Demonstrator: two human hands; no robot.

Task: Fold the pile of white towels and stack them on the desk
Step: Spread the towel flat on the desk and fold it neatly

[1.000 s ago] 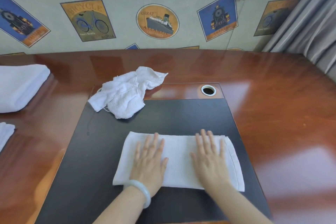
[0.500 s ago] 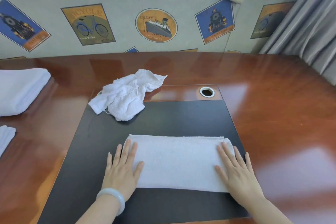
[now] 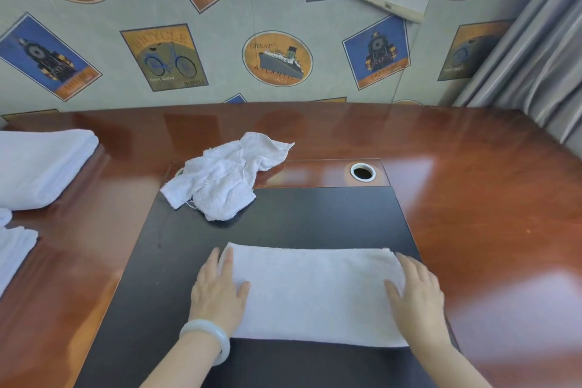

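Note:
A white towel [image 3: 315,293], folded into a long rectangle, lies flat on the black desk pad [image 3: 283,217] in front of me. My left hand [image 3: 217,290] rests flat on its left end, fingers straight. My right hand [image 3: 415,296] lies flat on its right end. A crumpled white towel [image 3: 223,176] sits behind, at the pad's far left corner. Folded white towels [image 3: 37,167] are stacked at the desk's far left, with another folded towel [image 3: 12,249] at the left edge of view.
The glossy reddish wooden desk [image 3: 472,198] runs wide to the right. A round cable hole [image 3: 362,171] sits behind the pad. A wall with printed pictures stands at the back, and a grey curtain [image 3: 535,57] hangs at the right.
Both hands slid outward from the towel's middle to its two ends, smoothing it flat. The crumpled towel has not moved.

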